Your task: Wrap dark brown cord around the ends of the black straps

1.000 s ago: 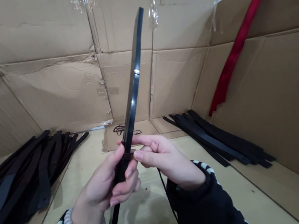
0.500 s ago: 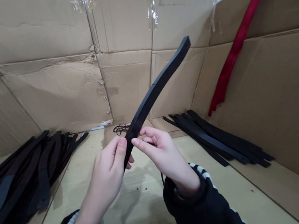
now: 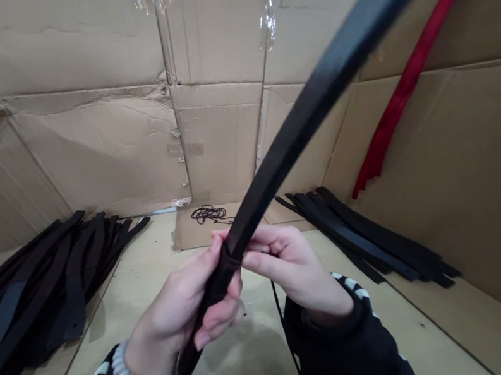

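Observation:
My left hand is wrapped round the lower part of a long black strap. The strap slants up to the right and runs out of the top of the view, close to the camera. My right hand is closed beside the left one, its fingertips pinching at the strap where the left thumb rests. A thin dark cord hangs down from under my right hand. Both sleeves are black with white stripes, and a pale coiled band sits on my left wrist.
A pile of black straps lies at the left on the cardboard-lined surface. A smaller pile of black straps lies at the right. A red strip hangs on the right cardboard wall. A tangle of dark cord lies at the back.
The strap's upper end has swung from nearly upright to far right and closer to the camera. My left hand has slid down and closed fully round its lower part.

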### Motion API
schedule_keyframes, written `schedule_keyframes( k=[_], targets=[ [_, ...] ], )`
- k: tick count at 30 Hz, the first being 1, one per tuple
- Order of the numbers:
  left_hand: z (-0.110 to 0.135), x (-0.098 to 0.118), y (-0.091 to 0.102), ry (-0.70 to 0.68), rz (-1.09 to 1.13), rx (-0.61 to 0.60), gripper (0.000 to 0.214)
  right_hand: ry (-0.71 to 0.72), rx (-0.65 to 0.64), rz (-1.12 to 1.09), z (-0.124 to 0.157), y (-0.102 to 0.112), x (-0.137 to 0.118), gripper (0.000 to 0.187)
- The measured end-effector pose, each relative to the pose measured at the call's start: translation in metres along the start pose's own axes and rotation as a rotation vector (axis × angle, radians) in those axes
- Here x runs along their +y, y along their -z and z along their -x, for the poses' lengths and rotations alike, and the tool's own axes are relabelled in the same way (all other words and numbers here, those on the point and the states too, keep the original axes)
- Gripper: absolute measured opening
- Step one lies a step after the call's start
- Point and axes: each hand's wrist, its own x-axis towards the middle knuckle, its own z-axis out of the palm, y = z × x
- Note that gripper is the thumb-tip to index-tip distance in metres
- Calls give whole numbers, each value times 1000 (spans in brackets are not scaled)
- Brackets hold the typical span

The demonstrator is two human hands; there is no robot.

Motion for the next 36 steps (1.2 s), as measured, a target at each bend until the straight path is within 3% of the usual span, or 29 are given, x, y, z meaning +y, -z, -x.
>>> schedule_keyframes(
  k=[2,5,11,15,21,25,29,33,36],
  targets=[
    [0,0,0,10,96,-116,47,24,64,29,1,0,-2,21],
    [1,1,-1,-39,57,-27,42,47,95,7,0,-1,-3,10],
    [0,3,1,49,67,-149,46,6,107,-45,0,1,-1,14],
    [-1,3,0,-99,-180,27,60,-12,81,-36,0,1,0,15],
    [-4,4,-6,-291,-517,341,39,-3,114,43,-1,-2,-3,8],
    [-4,5,-7,-330,-570,429,44,35,99,26,-2,-3,-3,11],
    [-5,3,-3,-247,-427,401,52,-39,136,-25,-2,-2,-1,12],
    [-7,-3,0,-148,-292,333,58,-140,-26,-106,-3,0,1,35],
    [-9,-7,1,-166,-260,276,60,-127,-57,-145,-3,1,2,29]
  ],
)
